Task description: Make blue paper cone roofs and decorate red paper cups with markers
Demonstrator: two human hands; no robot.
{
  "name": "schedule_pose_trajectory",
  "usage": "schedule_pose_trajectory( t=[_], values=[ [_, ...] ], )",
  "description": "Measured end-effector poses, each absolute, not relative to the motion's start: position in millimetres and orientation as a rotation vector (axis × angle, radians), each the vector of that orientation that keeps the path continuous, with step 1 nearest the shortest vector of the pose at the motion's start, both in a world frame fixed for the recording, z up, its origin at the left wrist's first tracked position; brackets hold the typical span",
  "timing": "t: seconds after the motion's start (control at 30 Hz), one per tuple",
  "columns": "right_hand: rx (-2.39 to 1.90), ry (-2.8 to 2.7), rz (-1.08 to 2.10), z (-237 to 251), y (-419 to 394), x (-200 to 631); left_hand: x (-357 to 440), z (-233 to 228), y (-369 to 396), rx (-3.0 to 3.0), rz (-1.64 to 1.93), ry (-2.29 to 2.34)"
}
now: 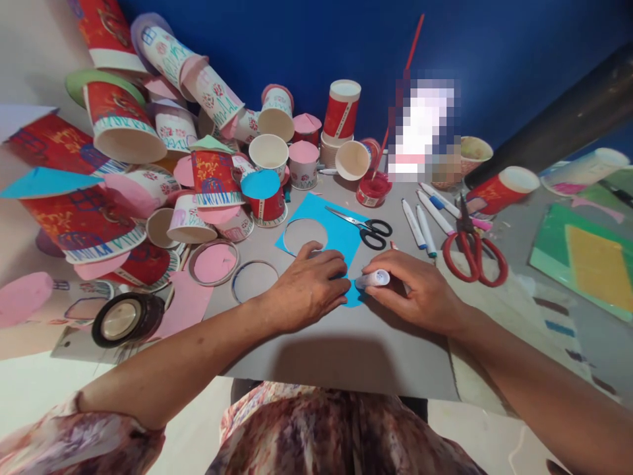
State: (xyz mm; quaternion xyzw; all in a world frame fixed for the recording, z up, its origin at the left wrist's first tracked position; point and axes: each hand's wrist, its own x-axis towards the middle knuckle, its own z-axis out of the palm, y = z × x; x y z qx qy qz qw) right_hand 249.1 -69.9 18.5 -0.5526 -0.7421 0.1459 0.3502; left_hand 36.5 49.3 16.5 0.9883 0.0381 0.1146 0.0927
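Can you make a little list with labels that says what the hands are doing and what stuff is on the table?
Left hand: left hand presses flat on the blue paper sheet with a round hole.
Right hand: right hand grips a white marker-like stick, its tip at the sheet's edge.
Near the sheet: small black-handled scissors, big red-handled scissors, white marker pens.
Left side: pile of decorated red and white paper cups, black tape roll.
Surface: grey table.

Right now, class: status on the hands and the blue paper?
Left hand pressing blue paper flat. Right hand gripping a white tube at the paper's edge. Black scissors lying on the paper.
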Motion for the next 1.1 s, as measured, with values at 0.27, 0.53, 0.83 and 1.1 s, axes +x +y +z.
schedule_pose_trajectory(
  t=[0.27, 0.53, 0.83, 1.1],
  values=[
    [-1.529, -2.181, 0.219, 25.7, -65.6, 245.5, 35.8, 17.5, 46.5, 2.951, 0.322, 0.144],
    [-1.663, -1.897, 0.193, 29.8, -69.4, 258.5, 36.5, 18.3, 45.1, 2.969, 0.289, 0.128],
    [-1.544, -2.18, 0.118, 23.6, -64.4, 245.9, 36.3, 15.8, 44.5, 3.004, 0.292, 0.138],
    [-1.693, -2.013, 0.03, 26.8, -69.6, 257.4, 36.1, 17.6, 43.6, 3.01, 0.246, 0.146]
  ],
)
